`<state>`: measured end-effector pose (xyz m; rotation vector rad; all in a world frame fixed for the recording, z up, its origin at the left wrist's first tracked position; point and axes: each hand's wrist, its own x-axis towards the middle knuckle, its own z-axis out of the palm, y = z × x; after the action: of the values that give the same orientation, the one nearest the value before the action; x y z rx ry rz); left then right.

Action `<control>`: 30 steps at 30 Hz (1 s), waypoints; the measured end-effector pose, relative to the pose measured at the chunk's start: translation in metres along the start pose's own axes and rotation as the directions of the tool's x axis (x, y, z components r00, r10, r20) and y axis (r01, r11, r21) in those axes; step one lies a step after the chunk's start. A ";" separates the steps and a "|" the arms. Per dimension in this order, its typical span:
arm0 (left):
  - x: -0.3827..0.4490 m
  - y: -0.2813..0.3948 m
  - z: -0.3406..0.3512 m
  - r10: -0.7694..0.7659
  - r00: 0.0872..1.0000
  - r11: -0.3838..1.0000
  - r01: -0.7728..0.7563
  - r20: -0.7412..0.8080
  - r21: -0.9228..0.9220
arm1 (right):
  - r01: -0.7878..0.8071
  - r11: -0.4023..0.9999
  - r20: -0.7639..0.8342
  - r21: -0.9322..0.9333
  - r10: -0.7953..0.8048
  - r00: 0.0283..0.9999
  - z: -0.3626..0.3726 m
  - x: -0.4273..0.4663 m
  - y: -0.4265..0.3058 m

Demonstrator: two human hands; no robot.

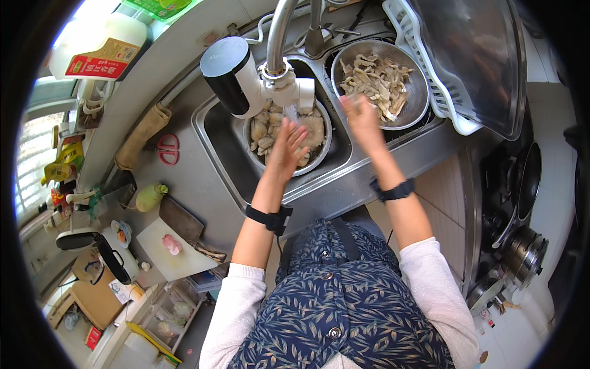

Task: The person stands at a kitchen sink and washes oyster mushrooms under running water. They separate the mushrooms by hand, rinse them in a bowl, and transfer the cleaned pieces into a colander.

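Observation:
Water runs from a faucet with a white attachment [302, 92] onto or beside the fingertips of my left hand [289, 146]. That hand is spread and holds nothing, over a metal bowl [328, 133] of water and mushrooms [261, 131] in the left sink basin. At the near left rim of a metal colander [417, 115], my right hand [362, 115] has bent fingers; a blurred pale piece shows at its fingertips, and whether it is gripped I cannot tell. Torn oyster mushrooms [375, 83] lie in the colander, over the right basin.
Left of the sink are red-handled scissors [168, 149], a green radish [151, 197], a cleaver [182, 223] and a white cutting board [170, 260] with a pink piece of meat [172, 244]. A white plastic rack [426, 87] stands right of the colander. Pans and a pot [523, 258] are farther right.

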<state>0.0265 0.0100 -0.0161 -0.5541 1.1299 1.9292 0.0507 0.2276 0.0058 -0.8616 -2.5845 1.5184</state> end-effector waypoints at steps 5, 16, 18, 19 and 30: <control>0.001 -0.001 -0.079 -0.067 0.930 0.970 -0.024 -0.361 -0.242 | 0.058 0.818 -0.218 -0.572 -0.220 0.951 -0.068 0.039 0.023; 0.008 -0.033 -0.150 -0.123 0.828 0.940 -0.080 -0.548 -0.331 | 0.525 0.807 0.722 -0.269 -0.192 0.665 0.121 -0.041 0.013; 0.003 -0.035 -0.154 -0.114 0.840 0.926 -0.103 -0.531 -0.362 | 0.488 0.843 0.744 -0.226 -0.173 0.645 0.168 -0.043 0.016; 0.001 -0.035 -0.154 -0.122 0.845 0.922 -0.097 -0.521 -0.374 | 0.476 0.838 0.732 -0.268 -0.144 0.666 0.188 -0.043 0.017; -0.029 -0.041 -0.167 -0.064 0.874 0.910 -0.147 -0.481 -0.388 | 0.439 0.839 0.512 -0.320 -0.237 0.825 0.274 -0.007 0.040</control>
<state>0.0716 -0.1355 -0.1004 -1.3206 1.0234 2.1455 -0.0042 0.0197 -0.1687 0.0155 -3.2470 1.1694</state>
